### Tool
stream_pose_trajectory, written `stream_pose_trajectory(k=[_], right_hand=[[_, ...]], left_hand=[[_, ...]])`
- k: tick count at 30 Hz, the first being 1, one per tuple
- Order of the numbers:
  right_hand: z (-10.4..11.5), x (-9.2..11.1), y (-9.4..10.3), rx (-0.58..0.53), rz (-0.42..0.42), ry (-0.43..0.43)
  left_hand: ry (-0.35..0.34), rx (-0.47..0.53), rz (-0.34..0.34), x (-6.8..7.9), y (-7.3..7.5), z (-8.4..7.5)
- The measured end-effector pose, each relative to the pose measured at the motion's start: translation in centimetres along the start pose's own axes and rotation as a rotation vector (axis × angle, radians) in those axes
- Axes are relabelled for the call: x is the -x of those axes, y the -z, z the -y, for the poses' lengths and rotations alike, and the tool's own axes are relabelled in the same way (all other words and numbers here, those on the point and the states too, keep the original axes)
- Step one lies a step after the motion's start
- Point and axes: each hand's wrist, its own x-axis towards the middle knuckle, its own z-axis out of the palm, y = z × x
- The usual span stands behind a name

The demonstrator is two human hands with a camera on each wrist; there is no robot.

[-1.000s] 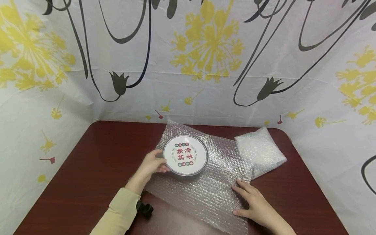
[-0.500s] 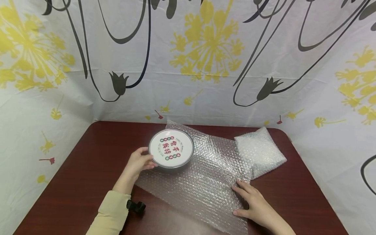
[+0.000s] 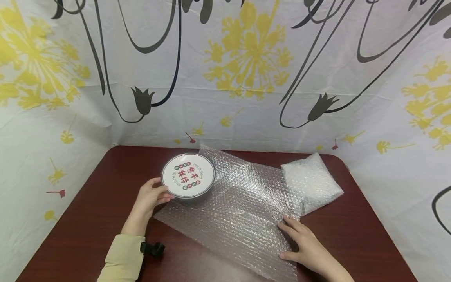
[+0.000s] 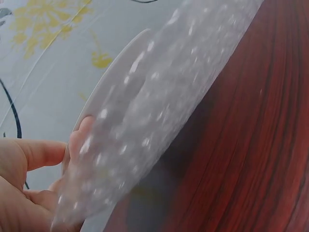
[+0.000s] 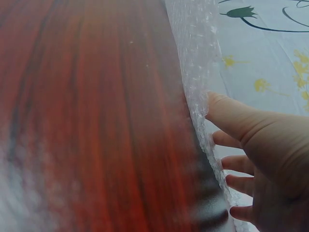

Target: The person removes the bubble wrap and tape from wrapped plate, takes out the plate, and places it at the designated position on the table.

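In the head view, the left arm reaches up from the lower left of the frame in a pale yellow sleeve [image 3: 121, 256], a black wrist mount [image 3: 153, 249] beside its cuff. The left hand [image 3: 149, 197] pinches the near-left edge of a round white plate [image 3: 190, 176], its thumb over the rim and other fingers beneath. The plate, left of centre, overlaps the upper left part of a clear bubble-wrap sheet [image 3: 239, 223]; the left wrist view shows fingers through the wrap.

The right arm enters from the lower right. The right hand [image 3: 304, 241] rests on the sheet's right edge, fingers spread and thumb apart. Above it, toward the right of the frame, a bubble-wrapped packet [image 3: 313, 182] lies on the dark red table [image 3: 88, 219].
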Motion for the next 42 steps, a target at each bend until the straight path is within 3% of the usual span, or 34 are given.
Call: stream_pose_trajectory(k=[22,42], right_hand=[[0.1,-0.1,0.1,0.002,0.02,-0.011],[0.1,0.0,0.2,-0.015,0.043,-0.035]], left_hand=[[0.063,0.164,-0.179,0.0,4.3,0.7],[0.127,0.268,-0.262,-0.2,6.1,1.7]])
